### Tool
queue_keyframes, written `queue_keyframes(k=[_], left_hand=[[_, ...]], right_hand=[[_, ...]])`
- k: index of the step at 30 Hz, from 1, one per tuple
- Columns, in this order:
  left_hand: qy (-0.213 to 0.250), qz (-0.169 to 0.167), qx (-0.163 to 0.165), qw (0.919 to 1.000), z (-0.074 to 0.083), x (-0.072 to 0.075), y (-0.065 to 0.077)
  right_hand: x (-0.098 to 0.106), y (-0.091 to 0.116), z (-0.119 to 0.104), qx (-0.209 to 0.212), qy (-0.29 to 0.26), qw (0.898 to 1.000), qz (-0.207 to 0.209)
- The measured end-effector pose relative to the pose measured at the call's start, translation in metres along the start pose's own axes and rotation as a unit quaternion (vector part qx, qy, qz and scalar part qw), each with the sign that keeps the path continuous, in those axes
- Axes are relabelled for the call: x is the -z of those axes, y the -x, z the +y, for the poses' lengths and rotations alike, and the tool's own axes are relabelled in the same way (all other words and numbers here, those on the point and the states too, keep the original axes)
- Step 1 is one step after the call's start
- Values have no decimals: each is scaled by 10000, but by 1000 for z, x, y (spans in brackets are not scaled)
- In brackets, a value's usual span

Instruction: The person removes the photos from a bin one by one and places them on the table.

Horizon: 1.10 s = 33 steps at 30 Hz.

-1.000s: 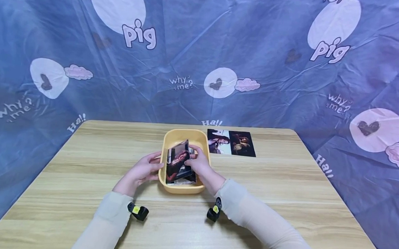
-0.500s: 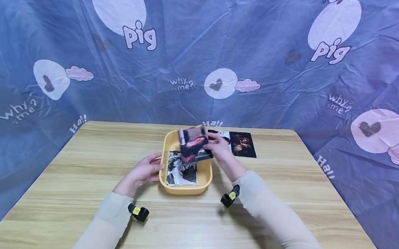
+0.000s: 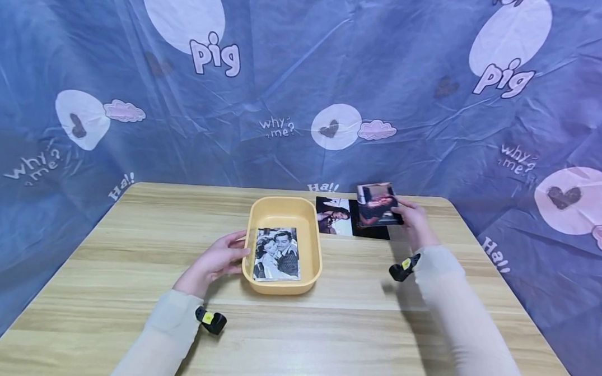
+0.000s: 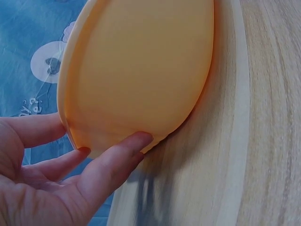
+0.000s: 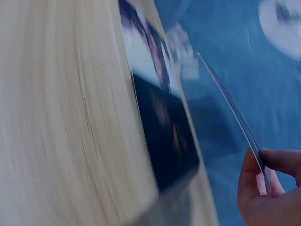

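Observation:
My right hand [image 3: 414, 222] pinches a colour photo card [image 3: 375, 205] between thumb and fingers, raised over the far right of the table. In the right wrist view this card [image 5: 230, 101] shows edge-on, tilted. Below it lies a dark photo card [image 3: 372, 232], partly covered in the head view, touching a lighter photo card [image 3: 334, 216] on its left. My left hand [image 3: 219, 260] grips the left wall of a yellow plastic tray [image 3: 280, 211], thumb at the rim. Inside the tray, near its front, lies a black-and-white photo card [image 3: 278, 254] of two people.
The wooden table [image 3: 294, 345] extends around the tray. A blue printed cloth [image 3: 265, 85] hangs behind its far edge. Each wrist carries a small black camera [image 3: 211, 321].
My right hand has lifted the colour photo card out of the tray and carried it rightward over the dark card. The black-and-white card is now uncovered. My left hand stays at the tray.

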<state>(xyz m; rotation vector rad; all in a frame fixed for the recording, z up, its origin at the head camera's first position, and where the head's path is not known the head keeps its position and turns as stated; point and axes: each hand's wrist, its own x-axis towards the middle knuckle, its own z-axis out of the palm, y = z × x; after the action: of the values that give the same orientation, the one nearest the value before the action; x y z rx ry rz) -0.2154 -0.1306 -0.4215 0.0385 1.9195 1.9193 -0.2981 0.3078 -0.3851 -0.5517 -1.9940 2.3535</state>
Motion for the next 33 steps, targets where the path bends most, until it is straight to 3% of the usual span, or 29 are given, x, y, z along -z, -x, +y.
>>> queue_keyframes(k=[5,14,19,25,33], left_hand=[[3,23,20,10000,1,0,0],[-40,88,31,9999,4,2,-3],[-86,102,81,9999,2,1,-1],[-40,33,26,10000,1,1,-4],[-28,67,70,9999,1,1,-2]], right_hand=[[39,-6,4,-255,-371,9990,-12],[78,-22,12,-185,152,9984,508],[85,-28,21,-323,740,9938,761],[83,-31,27,-467,195,9895,1356],[75,-32,30,-379,663,9815,1755]])
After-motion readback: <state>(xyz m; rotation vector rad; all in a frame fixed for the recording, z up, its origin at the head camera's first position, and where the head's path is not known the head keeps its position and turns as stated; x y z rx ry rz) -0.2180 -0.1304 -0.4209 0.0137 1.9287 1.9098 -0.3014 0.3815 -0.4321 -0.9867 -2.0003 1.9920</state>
